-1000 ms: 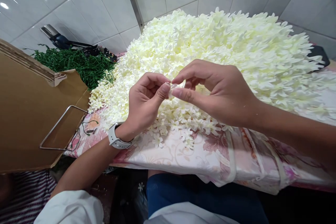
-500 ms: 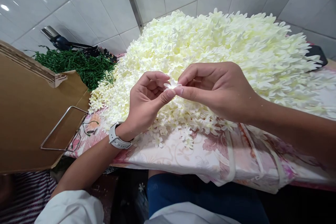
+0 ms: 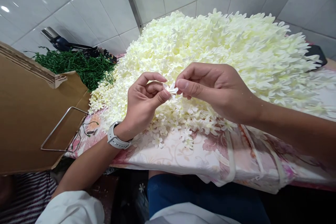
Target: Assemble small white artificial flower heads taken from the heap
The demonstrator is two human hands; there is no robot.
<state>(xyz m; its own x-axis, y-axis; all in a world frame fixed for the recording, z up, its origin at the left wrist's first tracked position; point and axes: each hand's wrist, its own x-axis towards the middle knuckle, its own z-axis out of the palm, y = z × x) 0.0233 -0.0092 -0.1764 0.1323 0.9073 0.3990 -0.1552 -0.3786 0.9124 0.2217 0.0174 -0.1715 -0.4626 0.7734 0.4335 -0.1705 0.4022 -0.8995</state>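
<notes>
A small white artificial flower (image 3: 172, 90) is held out over the near side of a big heap of white and pale yellow artificial flowers (image 3: 207, 47). My left hand (image 3: 144, 99), with a grey watch on the wrist, pinches the flower between thumb and fingers. From the other side, the thumb and forefinger of my right hand (image 3: 222, 91) are closed at the edge of its petals. The right fingertips are partly hidden behind the thumb.
Green artificial stems (image 3: 78, 66) lie in a tangle at the back left, with a dark-handled tool (image 3: 61, 43) behind. A cardboard box (image 3: 31, 112) stands at the left by a bent metal wire frame (image 3: 56, 119). Flowered cloth (image 3: 168, 154) covers the table; tiled wall behind.
The flower has tilted and turned between my fingers, and its petals show more. My right thumb has shifted up along the flower's edge; my left hand has moved slightly left.
</notes>
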